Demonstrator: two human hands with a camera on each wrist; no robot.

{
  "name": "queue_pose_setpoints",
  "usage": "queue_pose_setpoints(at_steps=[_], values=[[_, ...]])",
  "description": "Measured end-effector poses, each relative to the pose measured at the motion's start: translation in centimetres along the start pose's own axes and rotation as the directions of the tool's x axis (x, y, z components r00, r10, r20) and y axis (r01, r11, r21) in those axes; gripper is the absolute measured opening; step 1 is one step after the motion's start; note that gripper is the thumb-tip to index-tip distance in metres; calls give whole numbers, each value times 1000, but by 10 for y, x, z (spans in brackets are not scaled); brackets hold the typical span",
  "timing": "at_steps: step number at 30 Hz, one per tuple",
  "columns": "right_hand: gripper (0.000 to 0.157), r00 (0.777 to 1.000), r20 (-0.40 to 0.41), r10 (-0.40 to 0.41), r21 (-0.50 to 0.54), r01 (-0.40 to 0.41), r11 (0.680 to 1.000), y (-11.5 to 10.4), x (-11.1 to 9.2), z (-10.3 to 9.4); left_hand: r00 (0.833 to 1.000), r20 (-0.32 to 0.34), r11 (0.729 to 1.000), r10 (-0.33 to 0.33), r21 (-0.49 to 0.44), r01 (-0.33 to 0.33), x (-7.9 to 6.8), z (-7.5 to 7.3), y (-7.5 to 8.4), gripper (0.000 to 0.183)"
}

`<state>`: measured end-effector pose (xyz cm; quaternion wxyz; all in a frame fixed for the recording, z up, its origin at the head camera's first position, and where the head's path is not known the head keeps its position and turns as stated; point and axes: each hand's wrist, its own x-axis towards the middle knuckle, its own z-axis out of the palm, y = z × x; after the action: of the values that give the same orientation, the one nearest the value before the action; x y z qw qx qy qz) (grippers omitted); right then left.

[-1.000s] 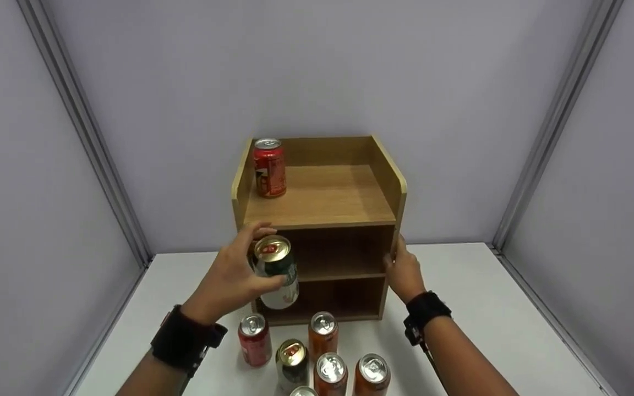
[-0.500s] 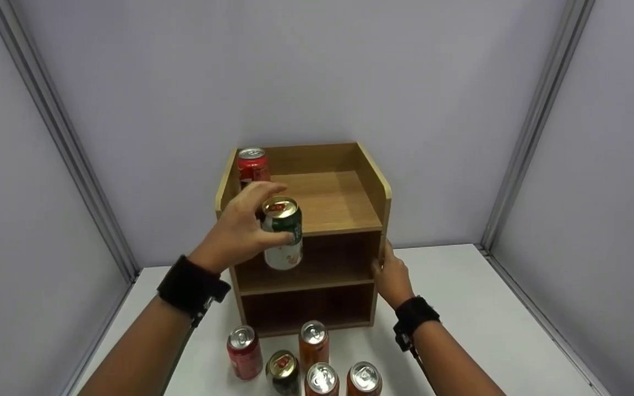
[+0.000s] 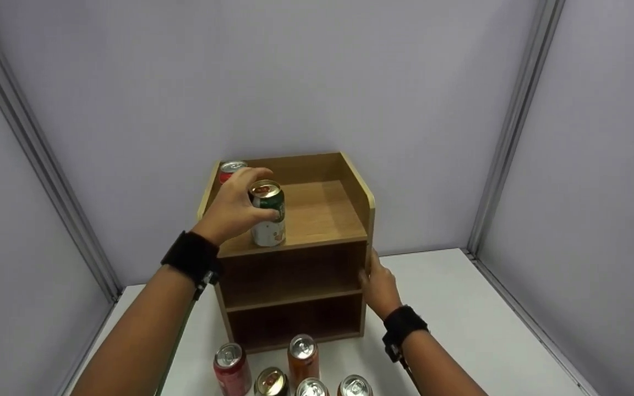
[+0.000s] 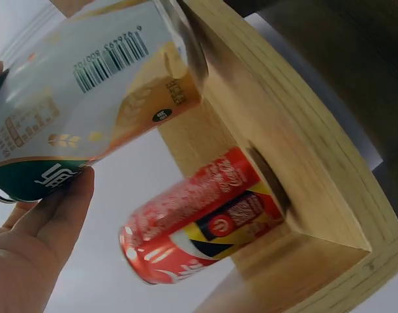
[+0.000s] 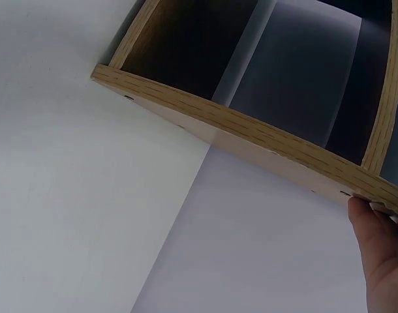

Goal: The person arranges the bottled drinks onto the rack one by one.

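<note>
A green and white can (image 3: pixel 268 232) with a gold top is gripped upright in my left hand (image 3: pixel 231 212), thumb in front and fingers behind. It overlaps the front of the top shelf (image 3: pixel 322 212) in the head view, and its barcode shows in the left wrist view. Behind my left hand, a red cola can (image 4: pixel 202 222) stands in the shelf's left corner, mostly hidden from the head view. My right hand (image 3: pixel 380 286) holds the right side panel of the small wooden shelf unit (image 5: pixel 251 134), fingers on its outer face.
On the white table (image 3: pixel 449 308) before the unit stand a red can (image 3: pixel 233 371), a gold-topped can (image 3: pixel 271 383) and several orange cans (image 3: pixel 303 360). Two lower compartments (image 3: pixel 295 272) open to the front. Pale walls (image 3: pixel 295 77) enclose the back and sides.
My left hand has lifted the green and white can from before the middle compartment up to the top shelf. My right hand stays on the side panel. The head view has shifted slightly.
</note>
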<state>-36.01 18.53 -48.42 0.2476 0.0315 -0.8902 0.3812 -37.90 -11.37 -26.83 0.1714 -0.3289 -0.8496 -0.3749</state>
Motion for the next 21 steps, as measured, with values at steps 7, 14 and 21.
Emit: queue_pose_setpoints(at_steps=[7,14,21], values=[[56,1000,2,-6,17,6,1000,-5,-2,2,994,47,994,-99,-50,101,-2,-15,-11,62],[58,1000,-13,-2,15,2,1000,-8,2,1,967,183,983,-179,79,168,3,-29,-6,65],[57,1000,-29,0,8,0,1000,-5,3,-1,977,126,923,-174,366,117,6,-25,2,55]])
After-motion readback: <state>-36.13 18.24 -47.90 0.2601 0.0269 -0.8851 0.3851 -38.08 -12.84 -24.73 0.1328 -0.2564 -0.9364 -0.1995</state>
